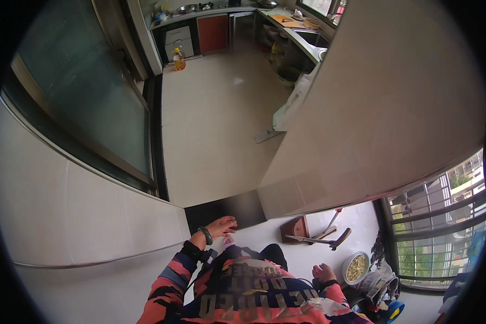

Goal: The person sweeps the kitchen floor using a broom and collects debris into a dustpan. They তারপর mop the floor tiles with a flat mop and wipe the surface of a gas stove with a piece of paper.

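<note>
My left hand [222, 227], with a dark green bangle at the wrist, is held out at the lower middle, above the floor by a black door sill [227, 209]. Its fingers are spread a little and nothing is in them. My right hand [324, 273] hangs lower right with its fingers loosely curled, and no object shows in it. Nearest to it is a round basin [355, 268] of pale chopped food on the floor. Beyond stands a brown box-like container [295, 231] with long-handled tools [324, 239] beside it.
Past the sill lies a kitchen with a tiled floor [218, 113], an oil bottle [179, 60], a counter with a sink [312, 38] and a plastic bag [293, 105]. A sliding glass door [85, 81] is at left, a tiled wall [368, 101] and barred window [433, 231] at right.
</note>
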The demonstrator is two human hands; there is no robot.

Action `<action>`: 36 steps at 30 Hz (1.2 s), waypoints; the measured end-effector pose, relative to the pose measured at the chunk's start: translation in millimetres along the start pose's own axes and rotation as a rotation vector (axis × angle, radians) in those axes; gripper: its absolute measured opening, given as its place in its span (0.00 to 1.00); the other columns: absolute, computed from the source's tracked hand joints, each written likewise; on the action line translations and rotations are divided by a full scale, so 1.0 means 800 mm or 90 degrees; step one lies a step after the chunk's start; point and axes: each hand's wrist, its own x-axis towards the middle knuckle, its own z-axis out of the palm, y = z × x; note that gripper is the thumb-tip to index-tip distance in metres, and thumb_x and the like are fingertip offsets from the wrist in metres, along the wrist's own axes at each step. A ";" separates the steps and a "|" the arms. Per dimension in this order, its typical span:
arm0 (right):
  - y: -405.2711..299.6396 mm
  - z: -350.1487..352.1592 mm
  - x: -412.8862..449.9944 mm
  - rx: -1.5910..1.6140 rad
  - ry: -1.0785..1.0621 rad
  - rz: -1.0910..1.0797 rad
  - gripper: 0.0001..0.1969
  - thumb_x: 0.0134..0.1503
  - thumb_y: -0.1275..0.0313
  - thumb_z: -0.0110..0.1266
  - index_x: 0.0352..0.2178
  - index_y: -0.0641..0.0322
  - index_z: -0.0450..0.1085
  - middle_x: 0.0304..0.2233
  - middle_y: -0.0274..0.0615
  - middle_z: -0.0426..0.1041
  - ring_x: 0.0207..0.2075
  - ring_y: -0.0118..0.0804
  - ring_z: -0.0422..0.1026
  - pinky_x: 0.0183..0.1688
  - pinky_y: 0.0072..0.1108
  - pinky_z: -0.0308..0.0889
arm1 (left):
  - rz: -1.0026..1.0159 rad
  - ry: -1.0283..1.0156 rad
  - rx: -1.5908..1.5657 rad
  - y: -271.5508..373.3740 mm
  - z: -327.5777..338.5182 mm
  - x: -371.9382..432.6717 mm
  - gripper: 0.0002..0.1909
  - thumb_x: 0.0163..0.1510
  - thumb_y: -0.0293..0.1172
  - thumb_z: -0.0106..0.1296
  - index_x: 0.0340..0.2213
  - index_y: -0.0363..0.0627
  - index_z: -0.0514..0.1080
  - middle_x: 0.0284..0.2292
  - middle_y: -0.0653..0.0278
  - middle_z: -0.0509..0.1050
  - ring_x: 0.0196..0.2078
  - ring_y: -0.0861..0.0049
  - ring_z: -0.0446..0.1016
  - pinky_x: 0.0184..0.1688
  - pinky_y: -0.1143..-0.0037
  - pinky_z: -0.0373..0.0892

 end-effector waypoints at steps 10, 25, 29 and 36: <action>0.035 0.288 0.014 -0.746 -0.224 -0.047 0.19 0.51 0.63 0.44 0.43 0.60 0.56 0.39 0.43 0.65 0.37 0.36 0.67 0.36 0.27 0.64 | -0.045 0.052 -0.126 0.012 -0.136 0.015 0.23 0.49 0.43 0.46 0.44 0.48 0.56 0.40 0.60 0.65 0.37 0.71 0.69 0.37 0.73 0.66; 0.081 0.727 0.092 -0.862 -0.460 -0.168 0.19 0.50 0.60 0.43 0.39 0.62 0.62 0.27 0.37 0.68 0.25 0.27 0.66 0.24 0.19 0.62 | -0.058 0.111 -0.017 0.281 -0.264 0.124 0.26 0.50 0.44 0.44 0.47 0.42 0.54 0.40 0.59 0.65 0.38 0.71 0.68 0.35 0.75 0.66; 0.076 0.819 0.052 -0.790 -0.433 -0.186 0.22 0.50 0.61 0.43 0.45 0.62 0.59 0.34 0.40 0.67 0.31 0.31 0.69 0.29 0.20 0.65 | -0.057 0.109 0.000 0.371 -0.286 0.134 0.26 0.51 0.44 0.43 0.47 0.42 0.53 0.41 0.58 0.64 0.40 0.69 0.68 0.38 0.74 0.65; 0.024 0.909 0.061 -0.678 -0.365 -0.169 0.24 0.51 0.60 0.42 0.46 0.62 0.56 0.40 0.44 0.65 0.39 0.37 0.67 0.36 0.26 0.65 | -0.050 0.095 -0.028 0.475 -0.361 0.208 0.26 0.51 0.42 0.43 0.47 0.43 0.51 0.41 0.58 0.64 0.39 0.68 0.68 0.37 0.72 0.66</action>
